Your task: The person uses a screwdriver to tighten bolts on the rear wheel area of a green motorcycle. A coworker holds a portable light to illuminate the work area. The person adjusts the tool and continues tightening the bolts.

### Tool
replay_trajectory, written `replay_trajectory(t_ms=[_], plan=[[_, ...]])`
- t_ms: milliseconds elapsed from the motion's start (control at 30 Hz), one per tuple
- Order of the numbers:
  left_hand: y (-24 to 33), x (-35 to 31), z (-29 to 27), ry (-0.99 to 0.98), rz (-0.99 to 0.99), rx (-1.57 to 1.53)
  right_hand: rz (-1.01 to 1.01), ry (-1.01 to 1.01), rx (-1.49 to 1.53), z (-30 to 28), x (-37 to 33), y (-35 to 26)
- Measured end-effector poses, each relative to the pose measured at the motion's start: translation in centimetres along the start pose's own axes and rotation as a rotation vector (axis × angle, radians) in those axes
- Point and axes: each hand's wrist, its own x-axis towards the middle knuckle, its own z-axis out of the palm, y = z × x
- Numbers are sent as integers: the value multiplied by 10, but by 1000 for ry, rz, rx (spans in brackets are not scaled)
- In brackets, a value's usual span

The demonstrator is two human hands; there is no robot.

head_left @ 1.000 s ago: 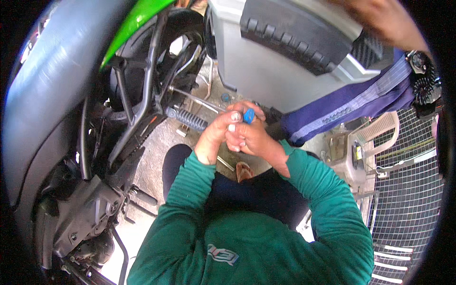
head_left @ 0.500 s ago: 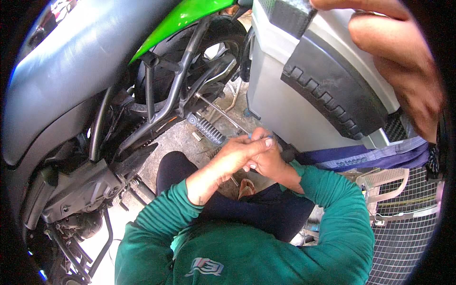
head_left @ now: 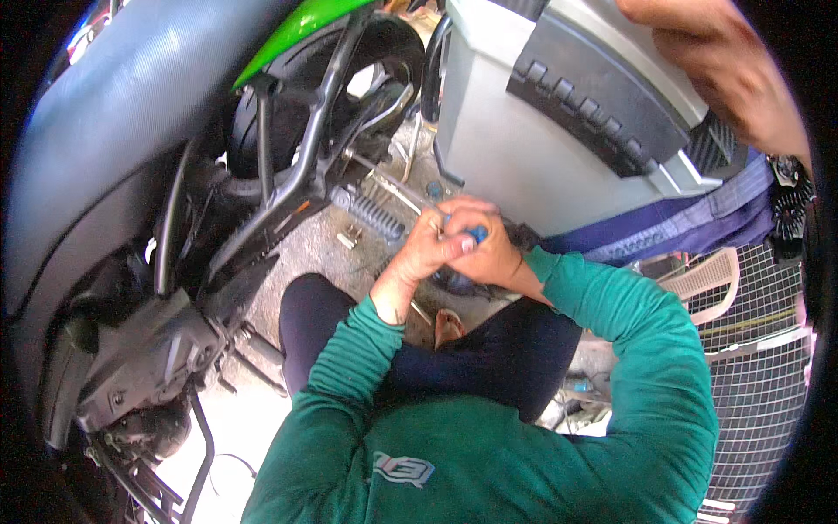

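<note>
My left hand and my right hand close together around the blue handle of what looks like a long screwdriver. Its thin metal shaft runs forward and left from my fingers to the lower rear part of a motorcycle. The fingers cover most of the handle, and the shaft's far tip is hard to make out against the dark parts there. Just left of the shaft lies a grey coil-spring shock absorber, apart from both hands.
A large grey and black hard case stands ahead on the right, with dark blue cloth under it. Another person's bare hand or arm reaches in at upper right. A beige plastic chair and wire mesh are at right.
Both hands stay wrapped on the blue handle and have shifted slightly, with more blue showing now. The whole view has moved a little, and the other person's hand sits farther up.
</note>
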Motion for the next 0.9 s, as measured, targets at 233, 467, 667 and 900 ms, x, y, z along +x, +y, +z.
replay_trajectory(t_ms=[233, 467, 667, 900], plan=[[42, -30, 55, 671, -381, 522, 393, -293, 835, -7, 8, -6], [61, -11, 41, 489, -642, -28, 599, -178, 110, -3, 0, -12], [42, -12, 36, 399, -442, -259, 136, -63, -96, 7, 6, -19], [5, -23, 27, 327, -151, -439, -144, -235, -363, -6, 14, -18]])
